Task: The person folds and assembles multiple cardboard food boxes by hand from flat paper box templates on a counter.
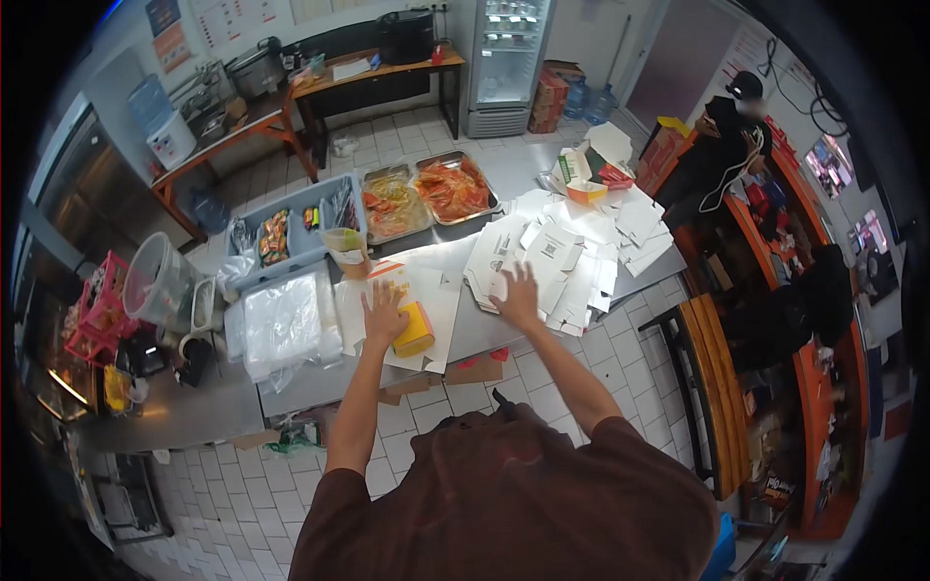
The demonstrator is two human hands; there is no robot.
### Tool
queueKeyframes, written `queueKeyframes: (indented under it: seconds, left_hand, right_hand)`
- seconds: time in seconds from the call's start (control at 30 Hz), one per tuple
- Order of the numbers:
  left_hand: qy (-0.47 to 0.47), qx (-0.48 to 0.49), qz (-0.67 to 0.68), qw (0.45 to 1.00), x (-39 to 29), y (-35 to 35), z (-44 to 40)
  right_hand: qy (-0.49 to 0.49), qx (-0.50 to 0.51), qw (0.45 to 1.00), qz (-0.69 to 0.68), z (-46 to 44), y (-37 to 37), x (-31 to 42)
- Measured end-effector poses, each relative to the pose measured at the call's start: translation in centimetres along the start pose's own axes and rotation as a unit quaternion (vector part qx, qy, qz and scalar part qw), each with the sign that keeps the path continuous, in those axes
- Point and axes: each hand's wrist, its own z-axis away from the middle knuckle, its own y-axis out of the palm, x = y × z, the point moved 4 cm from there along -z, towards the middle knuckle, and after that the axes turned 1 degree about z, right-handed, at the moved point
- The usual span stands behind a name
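My left hand lies with fingers spread on a flat white sheet of card, beside a small yellow box; its edge touches or nearly touches the box. My right hand has its fingers apart on the near edge of a pile of flat white folded cartons. A plastic cup with brownish contents stands just beyond my left hand. Left of the card lies a stack of clear plastic bags.
Two metal trays of food and a grey divided bin line the far side of the steel table. Opened boxes stand at the back right. A wooden bench and a person in black are at the right.
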Motion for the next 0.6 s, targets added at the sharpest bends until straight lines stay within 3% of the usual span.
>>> queueKeyframes:
  seconds: [0.03, 0.07, 0.17, 0.27, 0.37, 0.5, 0.6]
  left_hand:
    - [0.001, 0.058, 0.021, 0.998, 0.3, 1.6, -0.6]
    - [-0.010, 0.048, 0.043, 0.998, 0.5, 2.1, -0.7]
    - [-0.020, 0.000, 0.092, 0.996, -0.1, 2.0, -1.1]
    - [-0.002, -0.067, 0.108, 0.992, -2.1, 0.1, 0.5]
    - [0.020, -0.123, 0.121, 0.985, -3.5, -1.5, 2.9]
    - [0.079, -0.220, 0.159, 0.959, -6.9, -3.5, 6.5]
    - [0.120, -0.253, 0.223, 0.934, -9.5, -5.1, 10.4]
  right_hand:
    - [0.024, 0.035, 0.998, 0.037, -0.1, -1.1, -1.8]
    - [0.048, 0.071, 0.994, 0.073, 0.1, -1.7, -3.4]
    - [0.057, 0.358, 0.930, 0.056, -0.5, -0.9, -7.2]
    - [0.043, 0.343, 0.935, 0.078, -1.0, 2.5, -10.7]
    - [0.049, 0.315, 0.946, 0.060, -1.6, -1.3, -8.9]
    - [-0.068, 0.313, 0.936, 0.147, -1.1, 0.2, -7.4]
    - [-0.119, 0.293, 0.945, 0.085, -1.5, 0.8, -9.1]
